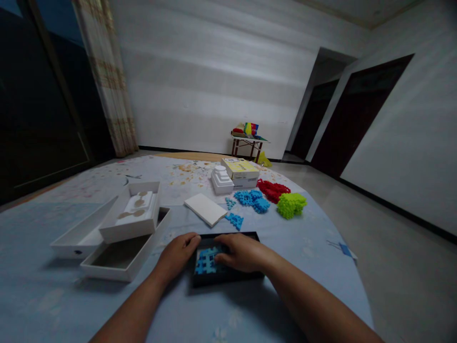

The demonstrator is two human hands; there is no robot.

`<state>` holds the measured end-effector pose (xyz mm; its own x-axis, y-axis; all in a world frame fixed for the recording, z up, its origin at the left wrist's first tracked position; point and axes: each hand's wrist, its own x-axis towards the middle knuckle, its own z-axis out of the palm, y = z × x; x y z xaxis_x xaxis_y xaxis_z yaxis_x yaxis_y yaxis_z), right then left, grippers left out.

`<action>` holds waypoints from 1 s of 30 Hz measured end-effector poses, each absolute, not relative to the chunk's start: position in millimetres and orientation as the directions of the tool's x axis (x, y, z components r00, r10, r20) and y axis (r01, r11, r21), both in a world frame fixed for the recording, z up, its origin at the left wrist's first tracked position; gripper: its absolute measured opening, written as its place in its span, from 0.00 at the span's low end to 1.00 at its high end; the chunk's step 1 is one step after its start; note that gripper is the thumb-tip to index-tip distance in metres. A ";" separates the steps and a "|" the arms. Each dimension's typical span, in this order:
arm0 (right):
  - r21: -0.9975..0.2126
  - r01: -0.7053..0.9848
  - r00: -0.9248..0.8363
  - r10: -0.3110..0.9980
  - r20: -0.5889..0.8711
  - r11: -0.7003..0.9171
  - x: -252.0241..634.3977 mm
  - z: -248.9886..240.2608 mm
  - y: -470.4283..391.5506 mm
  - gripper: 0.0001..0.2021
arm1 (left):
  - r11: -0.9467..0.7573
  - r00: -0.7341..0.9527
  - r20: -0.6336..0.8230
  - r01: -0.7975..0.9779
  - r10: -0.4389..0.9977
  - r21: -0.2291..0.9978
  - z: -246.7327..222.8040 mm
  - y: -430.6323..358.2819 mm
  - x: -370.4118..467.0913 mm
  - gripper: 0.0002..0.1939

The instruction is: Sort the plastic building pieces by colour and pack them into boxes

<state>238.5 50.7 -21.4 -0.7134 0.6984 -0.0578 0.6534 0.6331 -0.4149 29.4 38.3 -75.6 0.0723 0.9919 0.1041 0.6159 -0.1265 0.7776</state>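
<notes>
A shallow black tray (228, 277) lies on the cloth near me, with light-blue interlocking pieces (206, 261) in its left part. My left hand (178, 255) holds the tray's upper left corner, thumb at the rim. Over the tray's middle reaches my right hand (241, 251), its thumb and fingers bent down onto the blue pieces; whether it pinches one is too small to tell. Beyond the tray are a small blue triangular piece (234, 220), a blue cluster (252, 200), a lime-green cluster (292, 205) and a red cluster (274, 190).
White open boxes (130, 214) are stacked at the left. A flat white lid or board (205, 209) lies beyond the tray. Farther back stand a white stepped object (222, 180) and a yellow-and-white box (241, 172). The table's curved edge (352, 257) runs down the right.
</notes>
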 end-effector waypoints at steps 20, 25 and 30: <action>-0.536 0.686 -0.593 0.805 -0.020 0.492 244.6 -20.2 52.0 0.19 | -0.115 0.062 0.098 0.619 0.993 0.777 -79.2 40.7 27.6 0.21; -0.501 0.696 -0.645 0.755 -0.119 0.515 242.9 -20.7 49.7 0.24 | -0.115 0.055 0.104 0.619 0.993 0.777 -78.3 39.8 28.5 0.20; -0.495 0.632 -0.725 0.680 -0.108 0.596 237.5 -22.0 45.8 0.28 | -0.119 0.055 0.109 0.618 0.993 0.777 -81.5 41.9 27.4 0.20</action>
